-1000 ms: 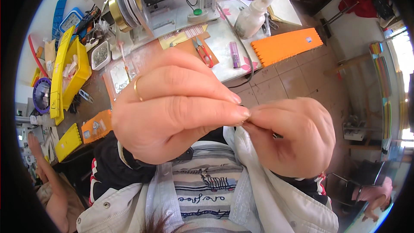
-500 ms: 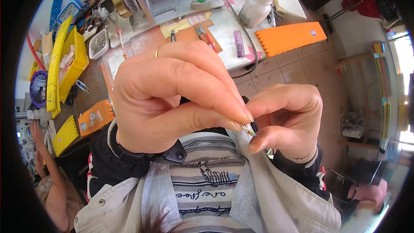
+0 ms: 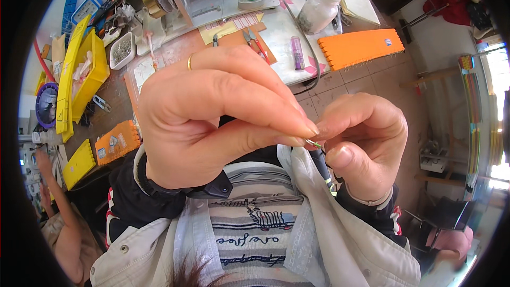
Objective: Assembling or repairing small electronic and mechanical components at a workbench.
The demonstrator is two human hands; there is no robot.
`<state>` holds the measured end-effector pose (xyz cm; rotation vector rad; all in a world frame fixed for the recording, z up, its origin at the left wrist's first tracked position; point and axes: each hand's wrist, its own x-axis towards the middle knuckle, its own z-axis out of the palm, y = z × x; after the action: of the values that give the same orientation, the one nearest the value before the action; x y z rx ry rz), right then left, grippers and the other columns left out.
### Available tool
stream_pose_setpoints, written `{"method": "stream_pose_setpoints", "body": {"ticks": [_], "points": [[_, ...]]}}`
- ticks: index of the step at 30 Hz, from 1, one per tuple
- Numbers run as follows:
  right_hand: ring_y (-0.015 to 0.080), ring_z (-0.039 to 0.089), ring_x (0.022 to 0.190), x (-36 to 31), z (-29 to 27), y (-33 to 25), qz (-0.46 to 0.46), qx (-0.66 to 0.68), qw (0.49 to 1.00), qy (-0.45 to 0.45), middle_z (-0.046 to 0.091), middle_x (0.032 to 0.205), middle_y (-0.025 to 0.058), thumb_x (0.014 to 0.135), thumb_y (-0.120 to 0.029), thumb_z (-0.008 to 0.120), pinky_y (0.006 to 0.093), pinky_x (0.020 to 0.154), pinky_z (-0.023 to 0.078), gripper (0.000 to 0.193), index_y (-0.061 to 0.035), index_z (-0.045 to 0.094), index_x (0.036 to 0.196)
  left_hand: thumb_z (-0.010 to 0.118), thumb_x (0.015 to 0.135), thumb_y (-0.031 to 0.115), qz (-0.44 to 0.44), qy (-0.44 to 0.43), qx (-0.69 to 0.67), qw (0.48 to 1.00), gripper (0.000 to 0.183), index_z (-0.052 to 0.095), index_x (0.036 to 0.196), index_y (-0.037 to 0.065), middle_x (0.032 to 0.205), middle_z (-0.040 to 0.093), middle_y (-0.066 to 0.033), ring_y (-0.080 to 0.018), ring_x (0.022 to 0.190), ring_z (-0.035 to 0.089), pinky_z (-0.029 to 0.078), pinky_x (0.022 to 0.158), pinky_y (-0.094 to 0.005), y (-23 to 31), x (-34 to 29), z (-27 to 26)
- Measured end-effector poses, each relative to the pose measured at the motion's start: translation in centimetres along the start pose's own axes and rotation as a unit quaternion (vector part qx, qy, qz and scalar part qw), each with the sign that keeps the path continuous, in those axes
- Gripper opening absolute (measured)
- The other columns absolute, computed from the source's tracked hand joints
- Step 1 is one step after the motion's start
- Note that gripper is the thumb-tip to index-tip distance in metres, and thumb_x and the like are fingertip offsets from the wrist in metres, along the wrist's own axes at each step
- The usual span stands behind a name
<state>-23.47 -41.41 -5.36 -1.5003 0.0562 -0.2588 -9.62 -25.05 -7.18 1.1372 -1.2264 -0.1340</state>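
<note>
Close two-handed work: one pinch made, one parted

The desk (image 3: 118, 85) lies beyond the hands and carries a yellow bin (image 3: 95, 77), a bottle (image 3: 319, 15) and red-handled snips (image 3: 260, 48); neither hand touches these.

The left hand (image 3: 204, 101) is raised in front of the striped shirt (image 3: 252, 180); its fingers grasp a small piece (image 3: 312, 142) between thumb and index; the right hand (image 3: 374, 133) faces it, index close by the left fingertips, contact not certain; its thumb stands apart from its index; whether the curled fingers hold anything cannot be told. The piece, thin and silvery with a green tip, projects from the left pinch toward the gap in the right fingers.

Step in hand, as judged: fine handling of the piece at the fingertips, the left hand steadying it; the next move appears to call for a firm left pinch and careful alignment of the right thumb and index about the tip.

Against half a second ago: both hands remain raised; the right thumb, then at the tip, is now clear of it; the piece sits slightly higher in view.
</note>
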Motion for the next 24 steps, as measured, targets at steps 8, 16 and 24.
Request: {"method": "stream_pose_setpoints", "body": {"ticks": [8,16,24], "points": [[0.0161,0.066,0.071,0.2,0.0,-0.1,0.013,-0.003,1.0,-0.009,0.068,0.08,0.0134,0.082,-0.019,0.077,0.0254,0.063,0.051,0.027,0.0047,0.064,0.087,0.079,0.079,0.011,0.007,0.007,0.012,1.0,0.01,0.073,0.085,0.005,0.086,0.066,-0.0051,-0.0177,0.074,0.06,0.044,0.064,-0.0313,-0.3,-0.1,-0.1],[-0.0014,0.05,0.055,0.5,0.3,1.0,-0.033,-0.009,0.999,0.013,0.068,0.073,-0.0011,0.083,-0.003,0.075,0.0172,0.049,0.034,0.007,0.0013,0.071,0.088,0.079,0.076,0.005,-0.042,0.011,0.06,0.997,0.01,0.073,0.084,0.003,0.083,0.067,-0.0058,-0.0184,0.073,0.06,0.043,0.066,-0.0318,0.3,0.0,0.3],[-0.002,0.05,0.056,-0.1,0.2,1.6,-0.02,-0.024,0.999,0.016,0.064,0.069,-0.0047,0.085,-0.004,0.075,0.0172,0.051,0.035,0.007,0.0,0.07,0.088,0.08,0.075,0.004,-0.061,0.008,0.074,0.995,0.012,0.073,0.085,0.003,0.086,0.068,-0.0078,-0.02,0.077,0.061,0.045,0.07,-0.0336,0.1,-0.5,0.7]]}}
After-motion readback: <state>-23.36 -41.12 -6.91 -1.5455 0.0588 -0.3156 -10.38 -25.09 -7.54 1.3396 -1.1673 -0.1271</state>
